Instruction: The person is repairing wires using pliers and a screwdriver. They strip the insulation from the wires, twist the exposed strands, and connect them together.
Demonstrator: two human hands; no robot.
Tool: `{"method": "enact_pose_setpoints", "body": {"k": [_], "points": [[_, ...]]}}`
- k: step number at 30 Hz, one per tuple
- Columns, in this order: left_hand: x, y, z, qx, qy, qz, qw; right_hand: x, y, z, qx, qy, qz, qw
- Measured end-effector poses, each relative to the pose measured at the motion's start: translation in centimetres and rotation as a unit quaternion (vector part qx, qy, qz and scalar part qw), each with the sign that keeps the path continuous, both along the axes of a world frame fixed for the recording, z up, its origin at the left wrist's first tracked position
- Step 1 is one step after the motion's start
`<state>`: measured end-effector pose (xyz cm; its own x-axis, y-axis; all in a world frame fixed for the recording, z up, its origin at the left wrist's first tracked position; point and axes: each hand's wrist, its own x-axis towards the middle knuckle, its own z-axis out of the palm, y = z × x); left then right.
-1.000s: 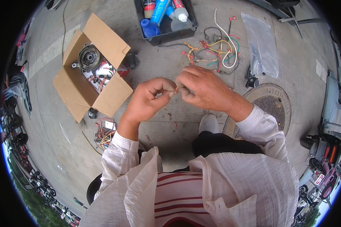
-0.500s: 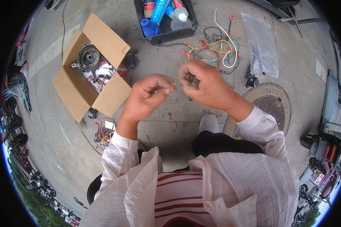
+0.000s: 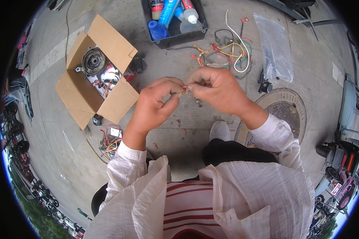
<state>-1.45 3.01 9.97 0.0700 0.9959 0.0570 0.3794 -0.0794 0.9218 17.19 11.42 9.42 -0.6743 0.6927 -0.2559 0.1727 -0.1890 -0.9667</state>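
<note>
Fingertips of my left hand (image 3: 149,101) pinch a small orange-red piece (image 3: 184,87), with a bit of metal showing at its lower side. It looks like a wire terminal, but is too small to be sure. My right hand (image 3: 219,89) is closed in a pinch at the other end of that piece, thumb against forefinger. The two hands nearly meet above the concrete floor. Beyond my right hand lies a tangle of wires (image 3: 243,51) in white, yellow, green, red and black, some with red ends. Small red scraps (image 3: 178,120) are scattered on the floor below my hands.
An open cardboard box (image 3: 77,89) at left holds a round metal part (image 3: 94,60) and wiring. At the far side stands a black bin (image 3: 179,40) with bottles and tubes. Right are a clear plastic bag (image 3: 273,47) and a manhole cover (image 3: 285,109). More wires (image 3: 109,141) lie at lower left.
My right hand has moved left and closed onto the small piece held by my left hand. The orange-red part now shows between the fingertips of both hands.
</note>
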Motion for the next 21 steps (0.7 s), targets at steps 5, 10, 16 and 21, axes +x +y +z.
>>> {"method": "enact_pose_setpoints", "body": {"k": [5,10,16,21], "points": [[0.0,-0.1,0.2,-0.019,0.000,0.001,1.000,0.0,0.0,-0.3,0.019,-0.002,0.012,1.000],[0.4,-0.3,-0.1,0.011,0.030,0.014,0.999,-0.4,-0.5,-0.8,0.020,-0.010,-0.018,1.000],[0.9,-0.4,-0.5,0.017,0.043,0.021,0.999,-0.6,-0.9,-0.7,0.006,-0.011,-0.040,0.999],[1.3,-0.4,-1.0,0.024,0.027,0.027,0.999,-0.3,-0.9,-1.5,-0.032,0.012,-0.052,0.998]]}}
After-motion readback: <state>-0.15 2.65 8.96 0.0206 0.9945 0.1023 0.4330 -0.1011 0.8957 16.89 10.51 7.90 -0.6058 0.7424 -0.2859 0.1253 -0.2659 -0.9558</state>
